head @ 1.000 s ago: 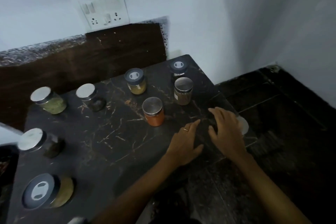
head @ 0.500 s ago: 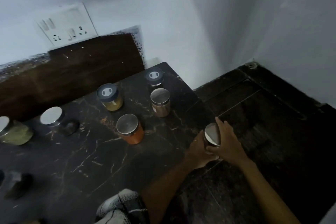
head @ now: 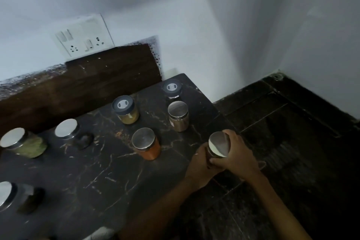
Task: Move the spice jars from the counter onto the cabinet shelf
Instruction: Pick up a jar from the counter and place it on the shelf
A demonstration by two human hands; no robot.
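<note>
Both hands wrap one steel-lidded jar (head: 219,147) at the counter's (head: 93,177) right edge, about 4 o'clock from the counter's middle. The left hand (head: 201,164) cups the jar's body from the left with fingers curled round it, a ring on one finger. The right hand (head: 238,154) closes round the jar from the right, fingers over the far side and thumb across the near side just under the lid. The jar tilts slightly toward the camera; whether its base touches the counter cannot be told, as the hands hide it.

Seven other jars stand on the dark marbled counter. At 9 o'clock from the held jar, near it, is an orange jar (head: 147,145). At 11 o'clock is a brown jar (head: 178,116), and beyond that, by the back corner, a grey-lidded jar (head: 172,88). A yellow jar (head: 126,110) with a similar grey lid stands at 10 o'clock. Farther left are a dark jar (head: 73,133) and a green jar (head: 23,143); another dark jar (head: 17,198) sits at the left edge at 8 o'clock.

A socket plate (head: 83,38) hangs on the wall above the wooden backboard (head: 78,84). Dark floor (head: 292,142) lies to the right
</note>
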